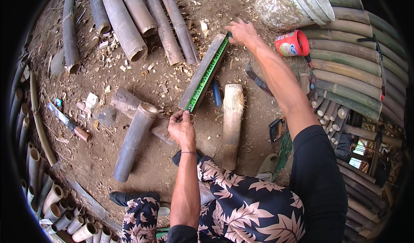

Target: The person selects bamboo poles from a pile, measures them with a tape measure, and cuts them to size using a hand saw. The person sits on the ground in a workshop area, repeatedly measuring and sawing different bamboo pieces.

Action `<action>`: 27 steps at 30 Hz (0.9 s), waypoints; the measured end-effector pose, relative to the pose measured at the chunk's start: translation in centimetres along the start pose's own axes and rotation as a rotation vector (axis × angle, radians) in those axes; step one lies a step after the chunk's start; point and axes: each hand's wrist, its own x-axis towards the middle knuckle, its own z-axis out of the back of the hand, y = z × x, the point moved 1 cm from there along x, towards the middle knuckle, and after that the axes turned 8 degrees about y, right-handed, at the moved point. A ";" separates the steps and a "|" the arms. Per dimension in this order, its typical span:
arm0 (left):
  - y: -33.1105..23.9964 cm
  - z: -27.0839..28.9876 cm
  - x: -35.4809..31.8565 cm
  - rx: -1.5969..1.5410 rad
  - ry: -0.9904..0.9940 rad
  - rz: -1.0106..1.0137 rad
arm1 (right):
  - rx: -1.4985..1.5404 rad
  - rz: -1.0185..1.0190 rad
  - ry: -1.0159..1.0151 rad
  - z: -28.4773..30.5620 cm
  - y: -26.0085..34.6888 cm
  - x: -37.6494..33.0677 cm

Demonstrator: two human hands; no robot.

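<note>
Head view, looking down at bare dirt ground (pixel 142 165) littered with wood shavings.

Left hand (pixel 182 129): fingers curled, pinching the near end of a green measuring tape (pixel 208 73) against the near end of a split bamboo slat (pixel 202 73). Thin band on the wrist.

Right hand (pixel 241 31): arm stretched out, fingers bent down over the far end of the slat, pressing the far end of the tape there. Whether a tape case sits under this hand cannot be told.

Tape: drawn taut along the right edge of the slat, end to end. Slat lies on the ground, running diagonally from near-left to far-right, flat face up.

Nearby:
- short pale bamboo section (pixel 233 122) just right of the slat, lying lengthwise
- dark blue handle (pixel 216 93) between slat and pale section
- grey bamboo tube (pixel 133 141) left of the left hand, open end toward the slat
- row of long grey bamboo poles (pixel 129 23) at the far left
- red can (pixel 292 43) right of the right forearm, resting on stacked green bamboo poles (pixel 349 66)
- pale bucket (pixel 293 4) on its side, far right
- knife with brown handle (pixel 69 123) on the ground, left
- cut bamboo tube ends (pixel 64 217) stacked at lower left

Person sits with floral-print shorts (pixel 241 208) in view.
</note>
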 end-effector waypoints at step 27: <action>-2.8 0.3 0.8 -0.606 0.108 0.395 | 0.307 0.229 0.417 -2.8 4.0 -18.1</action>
